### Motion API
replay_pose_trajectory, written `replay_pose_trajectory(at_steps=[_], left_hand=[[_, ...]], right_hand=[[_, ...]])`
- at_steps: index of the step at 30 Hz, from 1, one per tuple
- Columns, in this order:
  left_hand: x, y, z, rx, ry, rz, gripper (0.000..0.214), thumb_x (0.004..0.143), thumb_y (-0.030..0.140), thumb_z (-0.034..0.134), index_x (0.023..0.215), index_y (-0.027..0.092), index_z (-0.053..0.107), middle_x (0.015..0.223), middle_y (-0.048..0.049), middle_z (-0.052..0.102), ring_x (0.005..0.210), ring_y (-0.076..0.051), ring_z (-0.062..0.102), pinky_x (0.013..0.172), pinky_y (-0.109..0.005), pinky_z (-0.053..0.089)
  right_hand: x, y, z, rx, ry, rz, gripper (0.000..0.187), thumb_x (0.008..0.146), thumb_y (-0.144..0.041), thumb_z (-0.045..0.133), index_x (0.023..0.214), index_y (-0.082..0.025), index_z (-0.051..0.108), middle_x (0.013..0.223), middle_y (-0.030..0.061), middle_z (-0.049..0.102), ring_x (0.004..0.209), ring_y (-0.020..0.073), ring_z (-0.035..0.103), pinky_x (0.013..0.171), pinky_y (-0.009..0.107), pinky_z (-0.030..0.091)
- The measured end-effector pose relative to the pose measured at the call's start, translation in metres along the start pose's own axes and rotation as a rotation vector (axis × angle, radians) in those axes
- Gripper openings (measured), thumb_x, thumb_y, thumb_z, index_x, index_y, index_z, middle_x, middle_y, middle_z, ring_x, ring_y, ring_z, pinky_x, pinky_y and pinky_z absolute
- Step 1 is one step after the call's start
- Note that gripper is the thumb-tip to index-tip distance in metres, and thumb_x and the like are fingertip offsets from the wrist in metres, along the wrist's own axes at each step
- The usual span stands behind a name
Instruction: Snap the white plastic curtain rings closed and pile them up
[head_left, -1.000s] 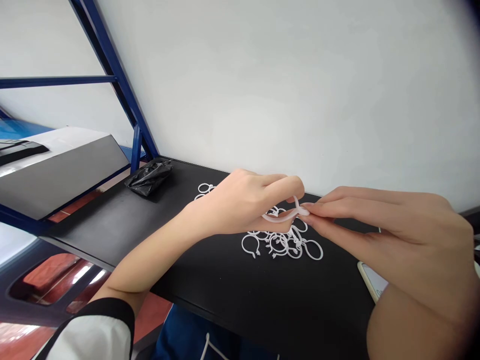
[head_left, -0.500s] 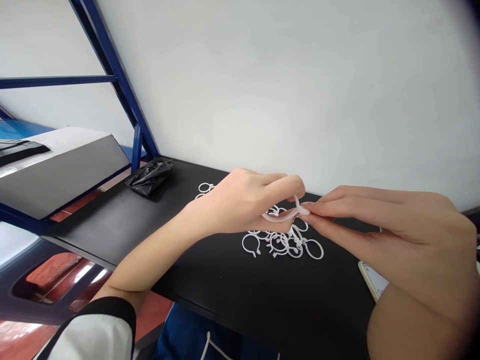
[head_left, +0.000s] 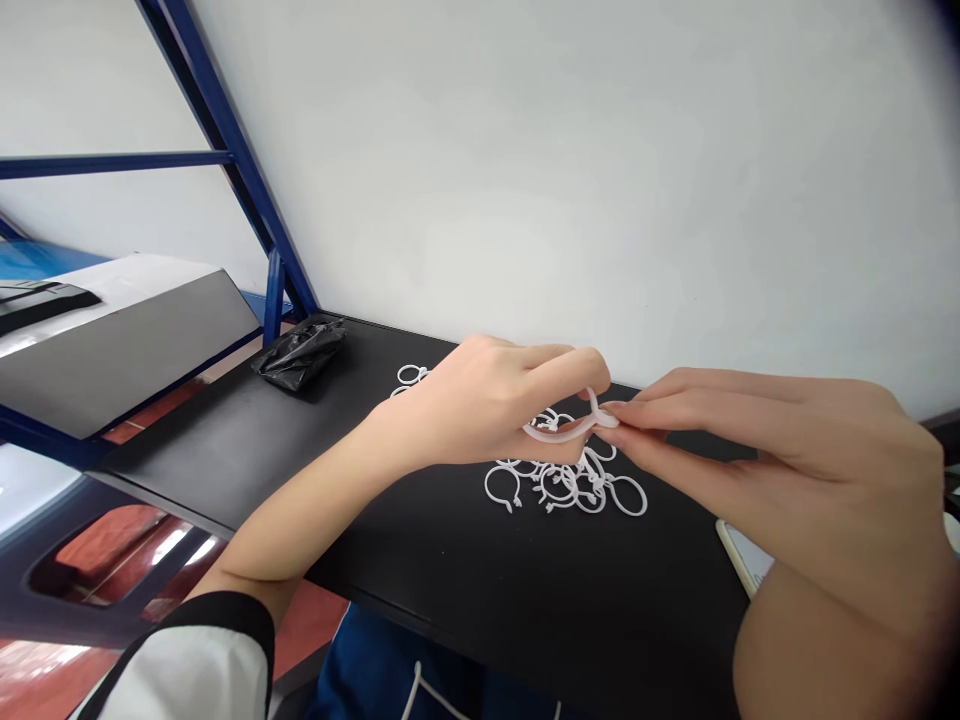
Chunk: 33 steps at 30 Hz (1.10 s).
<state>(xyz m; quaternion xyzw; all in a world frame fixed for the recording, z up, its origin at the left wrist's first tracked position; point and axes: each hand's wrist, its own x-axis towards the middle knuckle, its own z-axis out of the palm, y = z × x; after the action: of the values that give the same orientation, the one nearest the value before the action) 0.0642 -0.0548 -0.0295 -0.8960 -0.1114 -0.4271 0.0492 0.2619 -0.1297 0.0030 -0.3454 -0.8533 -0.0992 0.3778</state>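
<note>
Black tabletop (head_left: 450,560) bore a pile of rings (head_left: 570,490). Just above that pile, left hand (head_left: 480,405) and right hand (head_left: 795,455) each pinched one end of a white ring (head_left: 555,433), apparently held clear of the others to flex it.

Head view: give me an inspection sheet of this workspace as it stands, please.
Surface: black tabletop, matte, set against the wall.
Job's things: one white ring pinched between both hands above a ring pile; stray rings lie behind the left hand.
Clutter: crumpled black bag at the table's far left; flat device, partly hidden by the right forearm.
Grippers: left hand and right hand both shut on the white ring, fingertips meeting.
Cables: nothing seen.
Surroundings: white wall; blue metal frame at left.
</note>
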Motion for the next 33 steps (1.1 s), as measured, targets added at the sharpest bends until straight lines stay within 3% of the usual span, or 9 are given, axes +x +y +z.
replay_pose_trajectory(at_steps=[33], left_hand=[[0.0008,0.0008,-0.0012,-0.009,-0.014,-0.002,0.007,0.085,0.024,0.052,0.085,0.021,0.046,0.059,0.0093,0.046,0.047,-0.006,0.032,0.044,-0.019,0.026]], right_hand=[[0.0023,-0.0022,-0.0011,0.000,0.003,-0.013,0.016,0.083,-0.009,0.070,0.082,-0.023,0.061,0.070,-0.0037,0.070,0.060,0.0129,0.068,0.046,0.026,0.049]])
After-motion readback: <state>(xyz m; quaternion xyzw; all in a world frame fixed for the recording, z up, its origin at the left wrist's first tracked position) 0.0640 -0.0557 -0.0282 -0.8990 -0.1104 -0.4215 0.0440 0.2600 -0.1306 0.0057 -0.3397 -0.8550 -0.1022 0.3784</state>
